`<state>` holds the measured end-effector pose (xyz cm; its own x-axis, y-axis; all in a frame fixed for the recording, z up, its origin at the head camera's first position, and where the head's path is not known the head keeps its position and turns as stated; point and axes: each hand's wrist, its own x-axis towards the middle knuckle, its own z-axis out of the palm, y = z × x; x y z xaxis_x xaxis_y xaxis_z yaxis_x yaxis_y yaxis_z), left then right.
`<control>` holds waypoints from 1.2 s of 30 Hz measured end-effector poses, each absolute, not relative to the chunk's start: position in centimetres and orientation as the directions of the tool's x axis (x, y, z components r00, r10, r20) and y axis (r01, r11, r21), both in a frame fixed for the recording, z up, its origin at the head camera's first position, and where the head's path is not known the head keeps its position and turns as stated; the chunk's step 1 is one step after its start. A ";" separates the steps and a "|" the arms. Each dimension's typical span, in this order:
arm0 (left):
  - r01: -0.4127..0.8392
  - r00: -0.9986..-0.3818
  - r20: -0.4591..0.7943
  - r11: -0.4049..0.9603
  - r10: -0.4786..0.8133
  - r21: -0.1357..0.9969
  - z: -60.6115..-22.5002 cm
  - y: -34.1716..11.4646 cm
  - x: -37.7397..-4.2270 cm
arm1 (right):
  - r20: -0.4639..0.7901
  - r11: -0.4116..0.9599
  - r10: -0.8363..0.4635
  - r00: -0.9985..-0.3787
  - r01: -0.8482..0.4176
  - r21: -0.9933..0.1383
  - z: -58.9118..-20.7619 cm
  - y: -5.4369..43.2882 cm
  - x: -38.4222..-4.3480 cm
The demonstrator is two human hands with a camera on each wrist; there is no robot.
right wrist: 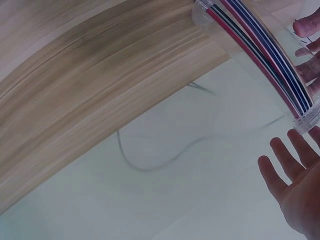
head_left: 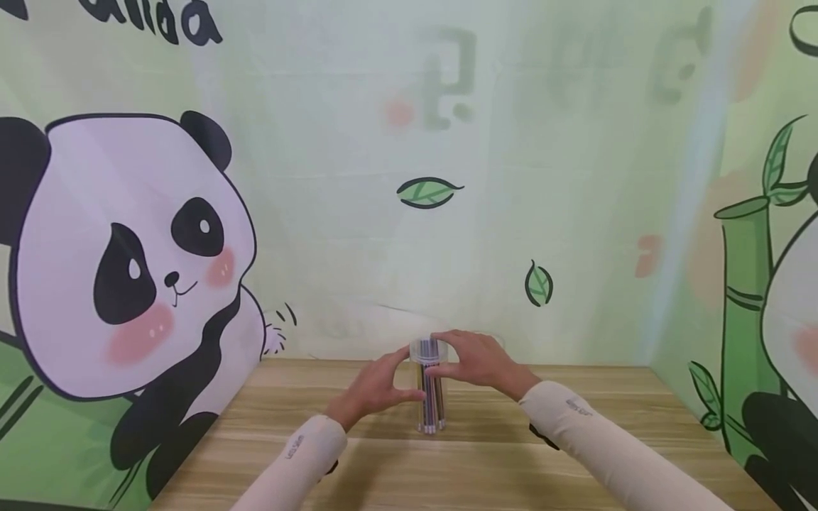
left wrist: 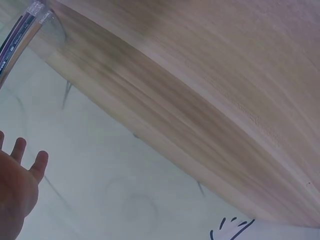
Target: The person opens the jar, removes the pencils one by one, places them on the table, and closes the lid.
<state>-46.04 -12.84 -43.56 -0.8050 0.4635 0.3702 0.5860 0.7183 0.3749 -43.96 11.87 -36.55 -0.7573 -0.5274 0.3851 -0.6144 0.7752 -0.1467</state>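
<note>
A clear plastic tube (head_left: 432, 411) with a see-through lid (head_left: 420, 350) stands roughly upright between both hands, over the middle of the table. Several long pencils (right wrist: 267, 50) in dark blue, red, black and tan show inside it. From the left side, my left hand (head_left: 377, 383) holds the tube, thumb low on the near face and fingers higher up. My right hand (head_left: 482, 362) grips the top from the right, fingers over the lid and thumb just below. Whether the tube's base touches the tabletop, I cannot tell.
The wood-grain table (head_left: 307, 397) runs back to a pale green cloth backdrop (head_left: 345, 213) printed with pandas, leaves and bamboo. Its far edge lies just behind the tube. Light sleeves (head_left: 613, 440) cover both forearms.
</note>
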 end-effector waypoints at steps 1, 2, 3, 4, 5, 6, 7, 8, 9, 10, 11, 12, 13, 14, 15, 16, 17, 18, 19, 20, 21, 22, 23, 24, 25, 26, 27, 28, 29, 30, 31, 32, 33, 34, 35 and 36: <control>0.592 -0.801 0.378 0.713 0.465 0.375 -43.7 -12.8 -46.1 | 0.394 0.775 -0.525 -0.755 -0.615 -0.146 -36.7 11.8 -44.0; 0.594 -0.799 0.383 0.711 0.464 0.377 -43.8 -12.8 -46.2 | 0.400 0.776 -0.522 -0.754 -0.614 -0.146 -36.8 11.8 -44.0; 0.594 -0.798 0.386 0.708 0.462 0.381 -43.9 -12.7 -46.3 | 0.406 0.777 -0.517 -0.754 -0.612 -0.146 -36.9 11.8 -44.1; 0.595 -0.798 0.389 0.705 0.460 0.386 -44.0 -12.7 -46.3 | 0.411 0.780 -0.512 -0.754 -0.609 -0.146 -37.0 11.8 -44.2; 0.597 -0.797 0.394 0.700 0.458 0.392 -44.0 -12.6 -46.4 | 0.415 0.783 -0.507 -0.756 -0.605 -0.145 -37.1 11.8 -44.3; 0.600 -0.794 0.400 0.694 0.457 0.398 -44.1 -12.6 -46.4 | 0.420 0.786 -0.501 -0.757 -0.601 -0.145 -37.3 11.7 -44.3; 0.603 -0.792 0.405 0.687 0.457 0.405 -44.2 -12.5 -46.4 | 0.425 0.790 -0.495 -0.758 -0.596 -0.144 -37.4 11.7 -44.4; 0.607 -0.790 0.411 0.679 0.456 0.414 -44.2 -12.4 -46.5 | 0.428 0.794 -0.488 -0.761 -0.591 -0.145 -37.5 11.7 -44.4; 0.608 -0.789 0.413 0.671 0.454 0.424 -44.3 -12.3 -46.5 | 0.436 0.794 -0.483 -0.760 -0.590 -0.149 -37.6 11.6 -44.4; 0.612 -0.786 0.421 0.660 0.452 0.435 -44.3 -12.2 -46.5 | 0.437 0.798 -0.477 -0.762 -0.585 -0.148 -37.7 11.6 -44.4; 0.615 -0.785 0.426 0.651 0.450 0.445 -44.4 -12.1 -46.4 | 0.442 0.798 -0.473 -0.762 -0.583 -0.151 -37.7 11.6 -44.4; 0.616 -0.784 0.432 0.641 0.446 0.457 -44.5 -12.1 -46.4 | 0.449 0.796 -0.470 -0.760 -0.584 -0.155 -37.7 11.5 -44.3; 0.617 -0.784 0.437 0.634 0.441 0.467 -44.6 -12.0 -46.4 | 0.452 0.796 -0.467 -0.760 -0.584 -0.160 -37.7 11.5 -44.3; 0.617 -0.784 0.444 0.627 0.435 0.476 -44.7 -11.9 -46.4 | 0.453 0.795 -0.465 -0.761 -0.584 -0.166 -37.7 11.4 -44.2; 0.613 -0.787 0.446 0.625 0.427 0.483 -44.7 -11.9 -46.4 | 0.454 0.793 -0.463 -0.761 -0.585 -0.172 -37.7 11.4 -44.1; 0.612 -0.787 0.451 0.622 0.420 0.489 -44.8 -11.8 -46.3 | 0.452 0.792 -0.461 -0.763 -0.584 -0.177 -37.7 11.4 -44.1; 0.612 -0.787 0.456 0.618 0.416 0.494 -44.8 -11.8 -46.3 | 0.453 0.789 -0.460 -0.763 -0.586 -0.185 -37.7 11.3 -44.1; 0.617 -0.783 0.465 0.613 0.413 0.494 -44.9 -11.7 -46.3 | 0.453 0.785 -0.460 -0.764 -0.588 -0.195 -37.7 11.3 -44.1; 0.617 -0.782 0.468 0.610 0.411 0.497 -44.9 -11.7 -46.3 | 0.448 0.782 -0.460 -0.766 -0.589 -0.205 -37.7 11.3 -44.1; 0.620 -0.780 0.473 0.607 0.410 0.497 -44.9 -11.6 -46.3 | 0.447 0.776 -0.462 -0.766 -0.593 -0.214 -37.7 11.4 -44.1; 0.621 -0.779 0.476 0.605 0.409 0.498 -44.9 -11.6 -46.3 | 0.443 0.771 -0.464 -0.767 -0.596 -0.223 -37.7 11.4 -44.1; 0.626 -0.775 0.481 0.602 0.410 0.496 -44.9 -11.6 -46.3 | 0.441 0.765 -0.468 -0.765 -0.602 -0.231 -37.7 11.4 -44.2; 0.630 -0.772 0.483 0.599 0.413 0.495 -44.8 -11.6 -46.3 | 0.436 0.759 -0.472 -0.766 -0.605 -0.241 -37.6 11.5 -44.2; 0.634 -0.769 0.487 0.598 0.415 0.491 -44.8 -11.6 -46.4 | 0.432 0.752 -0.477 -0.765 -0.610 -0.249 -37.6 11.5 -44.2; 0.635 -0.768 0.487 0.598 0.417 0.489 -44.8 -11.6 -46.5 | 0.426 0.748 -0.483 -0.765 -0.614 -0.254 -37.6 11.6 -44.3; 0.641 -0.762 0.492 0.597 0.421 0.483 -44.9 -11.6 -46.6 | 0.423 0.741 -0.489 -0.763 -0.619 -0.259 -37.5 11.7 -44.3; 0.646 -0.758 0.495 0.595 0.424 0.479 -44.9 -11.6 -46.6 | 0.419 0.736 -0.496 -0.760 -0.625 -0.262 -37.5 11.8 -44.3; 0.650 -0.755 0.497 0.592 0.428 0.477 -44.9 -11.6 -46.6 | 0.416 0.732 -0.504 -0.757 -0.630 -0.261 -37.5 11.8 -44.3; 0.650 -0.754 0.496 0.591 0.430 0.477 -44.9 -11.6 -46.6 | 0.412 0.728 -0.511 -0.754 -0.635 -0.259 -37.5 11.9 -44.4; 0.652 -0.753 0.497 0.591 0.431 0.475 -44.9 -11.6 -46.6 | 0.413 0.722 -0.520 -0.748 -0.643 -0.255 -37.5 11.9 -44.4; 0.651 -0.754 0.495 0.592 0.432 0.475 -44.9 -11.6 -46.5 | 0.413 0.721 -0.525 -0.744 -0.647 -0.248 -37.5 11.9 -44.4; 0.650 -0.755 0.493 0.593 0.433 0.476 -44.9 -11.6 -46.4 | 0.413 0.720 -0.530 -0.741 -0.650 -0.242 -37.6 12.0 -44.3; 0.648 -0.757 0.490 0.594 0.433 0.476 -44.9 -11.6 -46.4 | 0.412 0.721 -0.532 -0.740 -0.651 -0.238 -37.6 11.9 -44.3; 0.646 -0.759 0.486 0.597 0.433 0.476 -44.9 -11.7 -46.4 | 0.412 0.724 -0.531 -0.740 -0.649 -0.232 -37.6 11.9 -44.3; 0.646 -0.759 0.486 0.599 0.434 0.474 -44.8 -11.7 -46.3 | 0.416 0.725 -0.530 -0.739 -0.649 -0.230 -37.7 11.9 -44.3; 0.646 -0.759 0.485 0.601 0.435 0.472 -44.8 -11.7 -46.3 | 0.421 0.729 -0.526 -0.739 -0.647 -0.225 -37.7 11.9 -44.3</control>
<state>-46.33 -11.69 -44.81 -0.7589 0.4351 0.4845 0.6455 0.6007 0.4716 -44.29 11.89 -37.72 -0.7392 -0.5258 0.4207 -0.6466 0.7288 -0.2254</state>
